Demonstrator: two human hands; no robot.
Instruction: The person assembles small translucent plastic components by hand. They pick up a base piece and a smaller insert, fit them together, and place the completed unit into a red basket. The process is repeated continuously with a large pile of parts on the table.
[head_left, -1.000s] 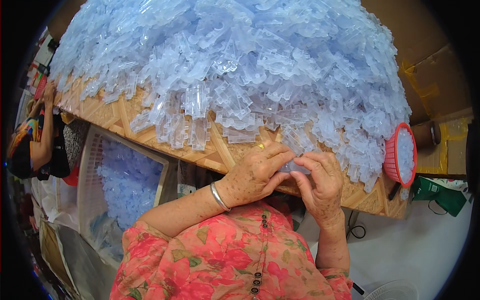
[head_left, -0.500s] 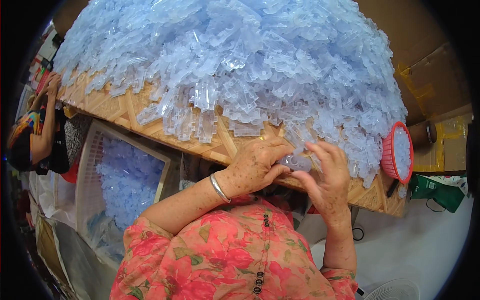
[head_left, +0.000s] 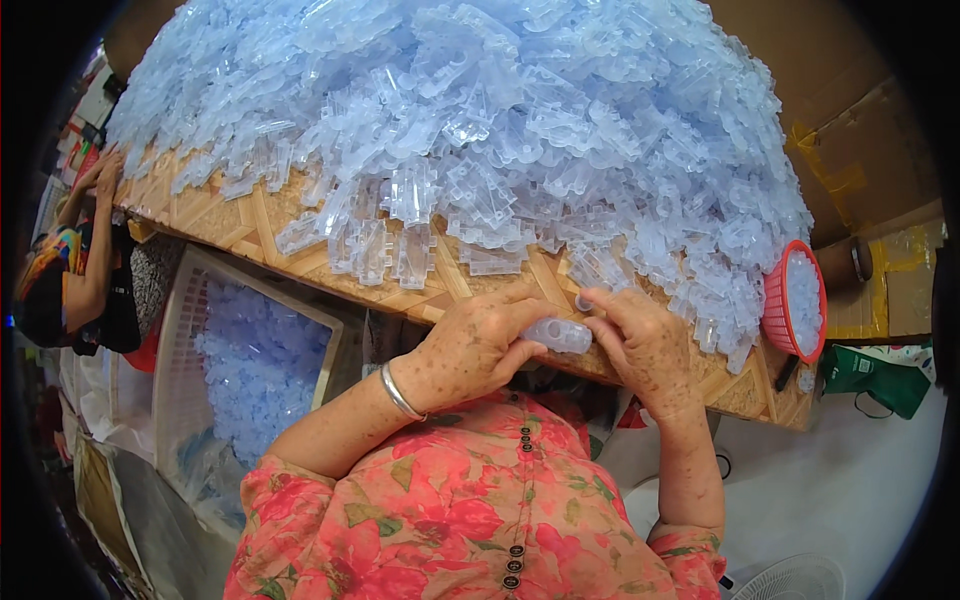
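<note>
Over the table's near edge, my left hand (head_left: 478,342) pinches a translucent plastic case (head_left: 560,335), rounded and oblong with an oval opening, between thumb and fingers. Just to its right, my right hand (head_left: 645,348) is closed with its fingertips drawn together; a small clear plastic part (head_left: 583,302) shows at the tip of its index finger. The right thumb is close to the case's right end. Beyond both hands lies a large heap of clear bluish plastic pieces (head_left: 500,130), with several flat ones spread along its near side.
A red basket (head_left: 768,305) of small clear parts stands at the table's right end. Below the table on the left is a pale crate (head_left: 178,370) of similar pieces. A co-worker's arms (head_left: 92,230) reach the far left edge. Cardboard (head_left: 870,160) stands at right.
My hands have moved slightly apart, my left hand shifting left and toward me with the case. The case now shows more fully, and my right hand's fingers have closed together.
</note>
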